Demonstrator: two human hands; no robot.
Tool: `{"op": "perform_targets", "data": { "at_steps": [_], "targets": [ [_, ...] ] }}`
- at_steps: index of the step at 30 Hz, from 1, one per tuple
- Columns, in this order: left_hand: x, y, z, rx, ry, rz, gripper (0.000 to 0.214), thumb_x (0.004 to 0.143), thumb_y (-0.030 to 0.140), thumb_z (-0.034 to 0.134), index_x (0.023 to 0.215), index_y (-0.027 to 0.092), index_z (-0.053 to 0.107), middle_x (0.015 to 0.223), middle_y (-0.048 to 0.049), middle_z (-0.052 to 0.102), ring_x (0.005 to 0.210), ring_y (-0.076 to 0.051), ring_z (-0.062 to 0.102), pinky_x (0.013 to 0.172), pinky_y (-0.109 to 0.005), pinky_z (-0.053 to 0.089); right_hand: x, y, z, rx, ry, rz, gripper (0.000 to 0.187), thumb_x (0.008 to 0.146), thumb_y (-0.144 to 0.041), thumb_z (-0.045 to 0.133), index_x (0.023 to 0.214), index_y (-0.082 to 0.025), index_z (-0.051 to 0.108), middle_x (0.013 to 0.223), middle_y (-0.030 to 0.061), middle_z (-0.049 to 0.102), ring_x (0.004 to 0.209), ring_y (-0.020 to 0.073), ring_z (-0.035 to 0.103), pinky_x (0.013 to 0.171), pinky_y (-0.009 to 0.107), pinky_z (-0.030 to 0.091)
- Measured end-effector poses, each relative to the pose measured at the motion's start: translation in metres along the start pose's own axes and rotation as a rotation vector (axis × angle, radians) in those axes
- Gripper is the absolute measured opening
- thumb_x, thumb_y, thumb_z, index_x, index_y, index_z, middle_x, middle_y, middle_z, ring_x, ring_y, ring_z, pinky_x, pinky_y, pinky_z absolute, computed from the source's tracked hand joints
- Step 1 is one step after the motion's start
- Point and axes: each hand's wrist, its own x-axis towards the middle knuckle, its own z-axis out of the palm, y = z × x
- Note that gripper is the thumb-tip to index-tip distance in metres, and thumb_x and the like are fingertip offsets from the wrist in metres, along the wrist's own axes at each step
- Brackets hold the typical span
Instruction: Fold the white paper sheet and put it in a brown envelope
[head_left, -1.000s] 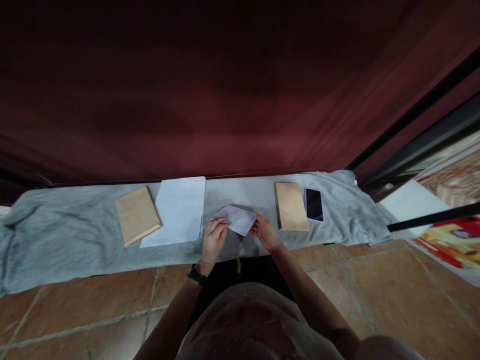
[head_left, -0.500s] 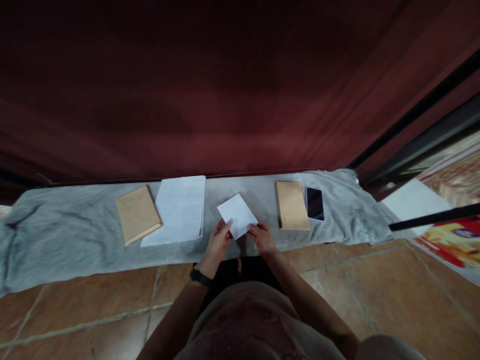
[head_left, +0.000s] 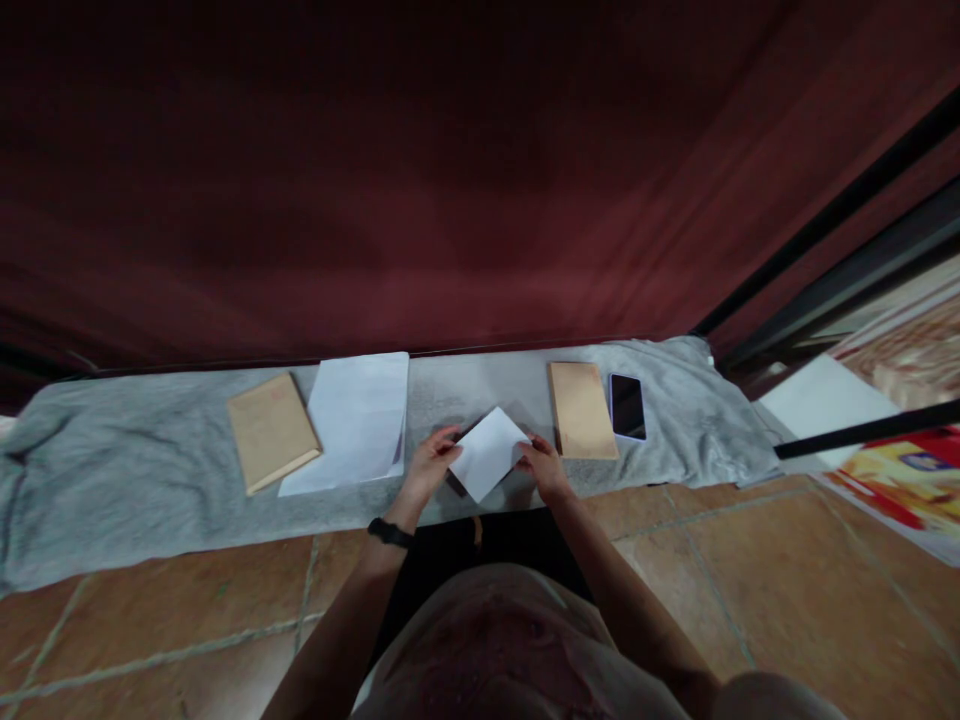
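A small folded white paper [head_left: 489, 452] is held up between both hands over a grey cloth [head_left: 135, 470]. My left hand [head_left: 429, 468], with a dark watch on its wrist, grips the paper's left corner. My right hand [head_left: 544, 466] pinches its right corner. The paper sits like a diamond, one point toward me. It casts a dark shadow on the cloth just beneath it.
On the cloth lie a tan envelope [head_left: 271, 429] and a white sheet stack [head_left: 355, 420] to the left, another tan envelope [head_left: 581, 410] and a black phone [head_left: 628, 406] to the right. Dark red curtain behind; tiled floor near me; colourful printed sheets [head_left: 911, 475] at right.
The paper has been turned in my hands, from a tilted rectangle to a diamond, and drawn slightly nearer. Both hands shifted to its side corners.
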Motion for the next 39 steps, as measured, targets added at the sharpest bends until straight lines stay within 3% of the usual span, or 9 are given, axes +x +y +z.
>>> {"op": "perform_targets", "data": {
  "at_steps": [3, 8, 14, 19, 22, 26, 31, 35, 39],
  "targets": [
    [0.001, -0.001, 0.005, -0.123, 0.167, -0.044, 0.06, 0.064, 0.038, 0.082, 0.119, 0.018, 0.067, 0.082, -0.0016, 0.071, 0.072, -0.017, 0.067, 0.068, -0.029, 0.051, -0.001, 0.004, 0.003, -0.003, 0.072, -0.011, 0.031, 0.058, -0.042, 0.075, 0.079, -0.023, 0.063, 0.07, -0.004, 0.069, 0.062, 0.0162, 0.063, 0.061, 0.031, 0.056],
    [-0.008, -0.014, 0.017, -0.182, 0.166, -0.079, 0.074, 0.065, 0.025, 0.079, 0.135, 0.018, 0.056, 0.085, -0.001, 0.072, 0.075, -0.016, 0.068, 0.069, -0.028, 0.052, 0.0, 0.009, 0.012, -0.059, 0.13, -0.047, 0.028, 0.064, -0.045, 0.07, 0.08, -0.023, 0.06, 0.076, -0.003, 0.07, 0.068, 0.0171, 0.066, 0.066, 0.033, 0.059],
    [-0.002, -0.019, 0.016, 0.175, 0.265, 0.126, 0.07, 0.072, 0.01, 0.064, 0.14, 0.018, 0.052, 0.089, -0.0009, 0.069, 0.075, -0.015, 0.066, 0.074, -0.03, 0.055, -0.003, 0.012, 0.011, -0.307, 0.153, -0.091, 0.026, 0.072, -0.036, 0.069, 0.095, -0.025, 0.065, 0.073, -0.0036, 0.067, 0.069, 0.0185, 0.065, 0.069, 0.032, 0.056],
    [0.006, -0.02, 0.018, 0.44, 0.301, 0.279, 0.062, 0.075, 0.006, 0.061, 0.135, 0.019, 0.058, 0.107, -0.0062, 0.066, 0.079, -0.017, 0.066, 0.084, -0.036, 0.058, -0.01, 0.01, 0.009, -0.677, 0.178, -0.167, 0.041, 0.084, -0.028, 0.065, 0.125, -0.027, 0.061, 0.102, 0.0067, 0.075, 0.097, 0.0262, 0.069, 0.087, 0.036, 0.051],
    [0.004, -0.023, 0.022, 0.552, 0.309, 0.393, 0.057, 0.079, 0.006, 0.057, 0.134, 0.021, 0.059, 0.118, -0.0086, 0.062, 0.093, -0.021, 0.067, 0.093, -0.04, 0.056, -0.012, 0.012, 0.011, -1.024, 0.178, -0.289, 0.047, 0.093, -0.027, 0.053, 0.14, -0.026, 0.052, 0.12, 0.0123, 0.072, 0.104, 0.0285, 0.069, 0.09, 0.038, 0.049],
    [-0.002, -0.025, 0.027, 0.636, 0.315, 0.461, 0.05, 0.084, 0.005, 0.05, 0.129, 0.021, 0.063, 0.135, -0.012, 0.057, 0.122, -0.027, 0.059, 0.109, -0.049, 0.047, -0.013, 0.013, 0.011, -1.214, 0.155, -0.412, 0.049, 0.096, -0.026, 0.045, 0.145, -0.022, 0.049, 0.128, 0.0157, 0.065, 0.109, 0.0299, 0.065, 0.091, 0.04, 0.049],
    [-0.023, -0.027, 0.037, 0.943, 0.158, 0.596, 0.045, 0.095, 0.013, 0.043, 0.137, 0.017, 0.058, 0.151, -0.0164, 0.049, 0.142, -0.03, 0.043, 0.117, -0.051, 0.038, -0.013, 0.013, 0.009, -1.286, 0.145, -0.572, 0.047, 0.098, -0.025, 0.041, 0.144, -0.015, 0.051, 0.133, 0.0203, 0.06, 0.12, 0.0332, 0.055, 0.103, 0.05, 0.044],
    [-0.045, -0.038, 0.049, 1.188, -0.092, 0.66, 0.054, 0.096, 0.022, 0.046, 0.15, 0.014, 0.044, 0.16, -0.0161, 0.038, 0.151, -0.027, 0.031, 0.123, -0.049, 0.028, -0.022, 0.021, 0.014, -1.21, -0.074, -0.662, 0.048, 0.102, -0.028, 0.036, 0.146, -0.015, 0.05, 0.15, 0.0164, 0.051, 0.138, 0.0285, 0.045, 0.115, 0.048, 0.038],
    [-0.055, -0.052, 0.051, 1.351, -0.198, 0.673, 0.065, 0.091, 0.02, 0.049, 0.154, 0.01, 0.037, 0.161, -0.0198, 0.034, 0.152, -0.028, 0.026, 0.124, -0.051, 0.023, -0.036, 0.032, 0.02, -1.21, -0.279, -0.701, 0.051, 0.105, -0.032, 0.033, 0.153, -0.017, 0.042, 0.156, 0.0118, 0.046, 0.146, 0.0228, 0.039, 0.123, 0.046, 0.031]
  ]
}}
